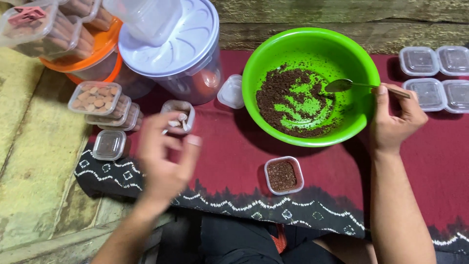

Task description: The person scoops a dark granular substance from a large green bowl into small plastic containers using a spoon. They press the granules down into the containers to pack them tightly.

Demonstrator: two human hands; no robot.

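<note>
My right hand grips a metal spoon whose bowl hovers over brown crumbs in a green bowl. My left hand is blurred, fingers apart and holding nothing, just in front of a small clear box with pale pieces sticking out. A small square box filled with brown crumbs stands on the red cloth between my hands, touched by neither.
A large lidded clear jar and an orange-lidded tub stand at the back left. Stacked small boxes of round pieces, an empty box, a loose lid and several closed boxes lie around.
</note>
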